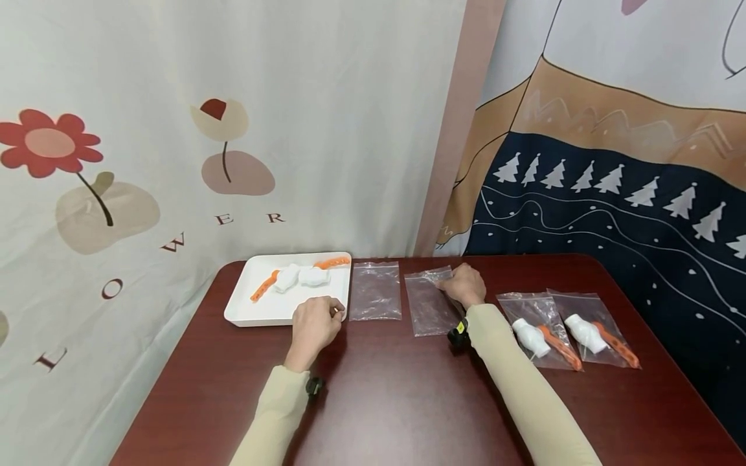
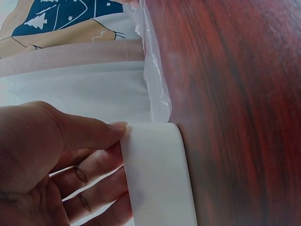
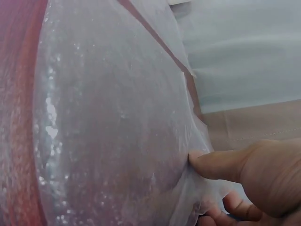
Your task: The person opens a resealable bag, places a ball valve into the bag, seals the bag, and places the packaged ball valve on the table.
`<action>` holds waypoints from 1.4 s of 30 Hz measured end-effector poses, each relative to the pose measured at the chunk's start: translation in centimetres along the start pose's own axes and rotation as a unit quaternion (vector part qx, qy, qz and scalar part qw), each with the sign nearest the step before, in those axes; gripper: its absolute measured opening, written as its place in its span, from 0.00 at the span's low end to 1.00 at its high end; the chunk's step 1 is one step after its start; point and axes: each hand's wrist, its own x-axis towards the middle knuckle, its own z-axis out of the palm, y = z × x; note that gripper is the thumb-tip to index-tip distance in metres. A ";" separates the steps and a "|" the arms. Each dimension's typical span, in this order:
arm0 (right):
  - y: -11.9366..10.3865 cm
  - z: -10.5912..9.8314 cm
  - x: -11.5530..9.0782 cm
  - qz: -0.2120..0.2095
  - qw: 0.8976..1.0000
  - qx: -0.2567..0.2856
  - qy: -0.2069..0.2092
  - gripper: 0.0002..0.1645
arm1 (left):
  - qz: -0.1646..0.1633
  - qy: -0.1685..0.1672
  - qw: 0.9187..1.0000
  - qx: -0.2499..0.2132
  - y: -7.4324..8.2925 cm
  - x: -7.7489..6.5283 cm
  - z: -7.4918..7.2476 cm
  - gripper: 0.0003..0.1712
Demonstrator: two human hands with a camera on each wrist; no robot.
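My right hand pinches the top right corner of a clear zip bag, thumb on its near face and fingers behind. The bag looks flat, with nothing inside. At the front right corner of a white tray is my left hand, fingers loosely bent. In the left wrist view its thumb tip is right at the tray's rim, and the fingertips are hidden behind the wall. Two white plastic pipe-like fittings and two orange strip-shaped handles lie in the tray.
A second flat zip bag lies between the tray and the held bag. On the right, two filled bags each contain a white fitting and an orange handle. Curtains hang behind the reddish-brown table.
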 end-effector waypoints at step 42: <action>1.4 -4.5 -3.6 -0.199 0.971 0.111 0.071 0.08 | 0.002 0.005 1.000 0.000 0.0 -0.1 0.1 0.04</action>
